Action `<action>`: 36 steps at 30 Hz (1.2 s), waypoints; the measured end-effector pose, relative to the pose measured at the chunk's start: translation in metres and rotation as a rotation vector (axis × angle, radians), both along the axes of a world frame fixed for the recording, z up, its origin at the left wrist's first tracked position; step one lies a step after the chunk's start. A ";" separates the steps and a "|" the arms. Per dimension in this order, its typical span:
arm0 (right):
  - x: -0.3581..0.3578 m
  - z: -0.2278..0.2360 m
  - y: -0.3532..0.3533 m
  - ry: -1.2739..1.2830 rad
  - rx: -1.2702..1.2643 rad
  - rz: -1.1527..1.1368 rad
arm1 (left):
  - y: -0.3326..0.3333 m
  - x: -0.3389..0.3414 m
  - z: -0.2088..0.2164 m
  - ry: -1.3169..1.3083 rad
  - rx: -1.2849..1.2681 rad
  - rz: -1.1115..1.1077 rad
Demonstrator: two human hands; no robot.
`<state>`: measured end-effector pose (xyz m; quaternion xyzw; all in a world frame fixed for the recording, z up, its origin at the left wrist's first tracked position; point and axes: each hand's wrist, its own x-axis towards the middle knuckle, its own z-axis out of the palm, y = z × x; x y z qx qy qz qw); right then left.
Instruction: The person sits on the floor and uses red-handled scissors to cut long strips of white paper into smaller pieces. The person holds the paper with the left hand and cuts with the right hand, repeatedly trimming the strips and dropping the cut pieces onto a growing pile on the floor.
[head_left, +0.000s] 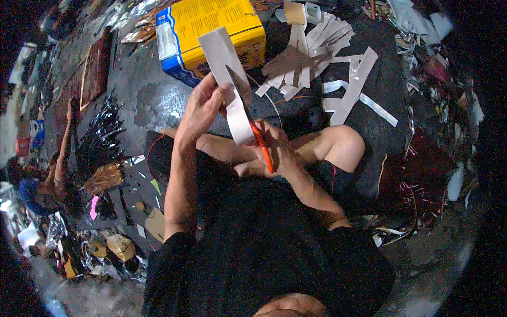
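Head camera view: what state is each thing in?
White strip: held in the left grip, lower end curled.
Orange-handled scissors: in the right grip, blade at the strip; open or closed unclear.
Yellow-and-blue box: visible sides closed.
Strip pile: loose, fanned out.
Separate strips: lying crossed beside the pile.

Pale strip (217, 52) and orange-handled scissors (261, 145)
Held aloft, the strip slants, its lower end curling; the scissors' dark blades point up along it.
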<state>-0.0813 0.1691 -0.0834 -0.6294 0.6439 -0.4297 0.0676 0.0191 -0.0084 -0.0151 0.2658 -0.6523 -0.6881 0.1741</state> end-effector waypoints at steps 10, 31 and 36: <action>0.005 0.018 0.006 -0.505 0.166 0.056 | -0.006 -0.003 0.010 0.028 0.026 0.109; -0.012 0.036 -0.010 -0.219 0.176 0.164 | 0.011 -0.006 0.009 0.034 -0.091 0.113; -0.007 0.018 0.008 -0.403 0.300 0.152 | 0.025 -0.018 0.022 0.052 -0.168 0.132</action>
